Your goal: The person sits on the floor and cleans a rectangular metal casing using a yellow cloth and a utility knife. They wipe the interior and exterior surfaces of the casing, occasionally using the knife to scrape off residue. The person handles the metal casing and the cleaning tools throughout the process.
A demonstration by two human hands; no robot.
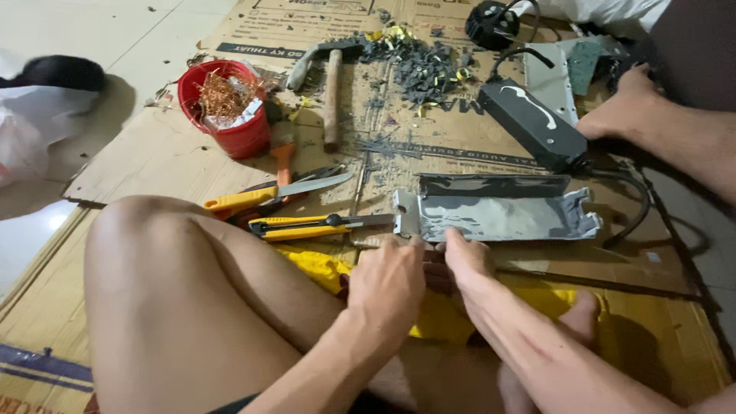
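The left hand [389,282] and right hand [468,257] meet knuckle to knuckle at the near edge of a grey metal casing [498,217], fingers curled down over something small between them. What they pinch is hidden by the fingers themselves, so whether either hand truly grasps a thing cannot be told. The casing lies flat on the cardboard sheet [153,153] covering the floor, just beyond the fingertips and touching or nearly touching them. A yellow cloth [322,268] is mostly covered by the hands and forearms.

Left of the left hand lies a yellow utility knife [307,227], its blade pointing at the casing; scissors with orange-yellow handles [268,195] sit just behind it. Farther off are a hammer [331,92], a red cup [230,115] holding copper wire, grey shavings [422,65], and a black power adapter [533,123]. Another person's foot [621,107] is cut off at the right edge.
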